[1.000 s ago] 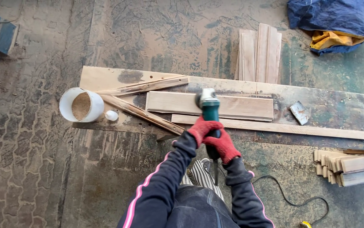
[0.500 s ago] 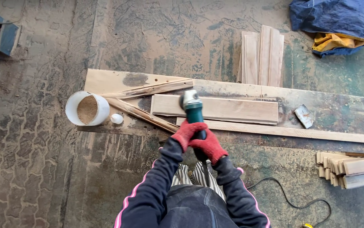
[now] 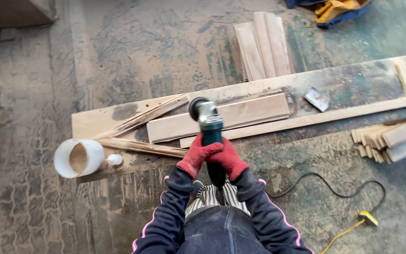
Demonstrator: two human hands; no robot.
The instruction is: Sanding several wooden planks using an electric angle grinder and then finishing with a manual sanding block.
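Both my hands wear red gloves and grip the body of a green angle grinder (image 3: 209, 126). My left hand (image 3: 197, 157) wraps the handle from the left, and my right hand (image 3: 229, 159) wraps it from the right. The grinder's disc end rests over a light wooden plank (image 3: 254, 112) that lies on a long, dirty base board (image 3: 353, 84) on the floor. A thin strip of wood (image 3: 334, 114) runs along the plank's near side.
A white bucket of sawdust (image 3: 77, 157) lies on its side at the board's left end, next to a small white lid (image 3: 114, 159). Spare planks (image 3: 263, 44) lie beyond, a stack of slats (image 3: 391, 138) at right, a metal scraper (image 3: 317, 99), and the black power cord (image 3: 334, 190).
The grinder and both hands have moved left along the plank. My head has turned, so the board now looks tilted and the blue cloth has almost left the view.
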